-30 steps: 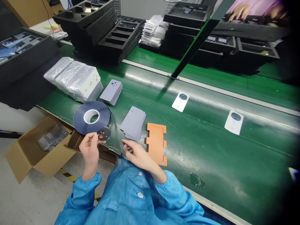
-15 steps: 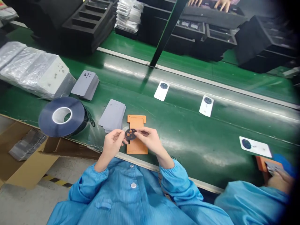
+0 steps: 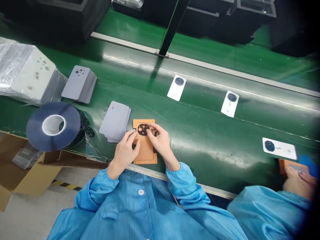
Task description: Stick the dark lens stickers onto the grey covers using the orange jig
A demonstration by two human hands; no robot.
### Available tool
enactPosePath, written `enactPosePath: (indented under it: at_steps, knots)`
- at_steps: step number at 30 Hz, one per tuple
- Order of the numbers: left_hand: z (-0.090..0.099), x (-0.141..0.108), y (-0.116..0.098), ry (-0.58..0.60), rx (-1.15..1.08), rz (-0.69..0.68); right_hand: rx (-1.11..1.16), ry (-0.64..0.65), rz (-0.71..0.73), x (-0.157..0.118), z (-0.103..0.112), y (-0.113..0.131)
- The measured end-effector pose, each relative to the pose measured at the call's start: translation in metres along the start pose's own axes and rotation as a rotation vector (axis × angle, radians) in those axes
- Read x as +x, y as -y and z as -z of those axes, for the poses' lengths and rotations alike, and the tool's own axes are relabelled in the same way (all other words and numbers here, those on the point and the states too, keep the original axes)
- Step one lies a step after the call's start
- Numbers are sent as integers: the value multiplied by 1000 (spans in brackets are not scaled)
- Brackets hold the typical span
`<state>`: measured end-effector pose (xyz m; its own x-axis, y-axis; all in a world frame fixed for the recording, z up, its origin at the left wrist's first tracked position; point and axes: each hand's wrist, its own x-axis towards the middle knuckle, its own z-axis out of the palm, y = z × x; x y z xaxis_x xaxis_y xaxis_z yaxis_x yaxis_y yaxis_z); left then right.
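Observation:
An orange fixture plate (image 3: pixel 145 150) lies on the green table in front of me. Near its top end is a thin black disc with round holes (image 3: pixel 143 129). My right hand (image 3: pixel 160 138) has thumb and finger pinched on the disc's right edge. My left hand (image 3: pixel 125 151) rests at the fixture's left side, its fingers curved and apart, with nothing visible between them. Just left of the fixture is a loose stack of grey phone-shaped sheets (image 3: pixel 115 120).
A big roll of dark film (image 3: pixel 36 126) sits at left, by a grey stack (image 3: pixel 76 83) and plastic-wrapped sheets (image 3: pixel 32 75). White pieces with black discs (image 3: pixel 177 90) lie beyond and rightward. A co-worker's hand (image 3: pixel 297 181) is at far right.
The black disc has moved from between both hands to the fixture's top end. My left hand has let go of it and opened. The view has shifted slightly.

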<state>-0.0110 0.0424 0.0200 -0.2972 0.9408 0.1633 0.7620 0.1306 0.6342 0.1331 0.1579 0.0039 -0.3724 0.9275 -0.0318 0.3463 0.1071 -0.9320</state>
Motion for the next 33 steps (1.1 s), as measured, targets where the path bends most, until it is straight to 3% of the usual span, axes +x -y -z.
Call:
enactPosePath:
  at_steps: [7,15,20,27,33]
  knots:
    - [-3,4,-2,49,-53,49,-109,-8,122,1,4,1]
    - [-1,21,6,71,-202,205,-101,10,93,1,8,1]
    - [1,27,5,105,-146,165,-48,7,77,1,9,3]
    - [2,9,0,118,-48,-4,-55,11,74,2,9,3]
    - [3,7,0,181,76,-35,-80,-5,52,1,6,0]
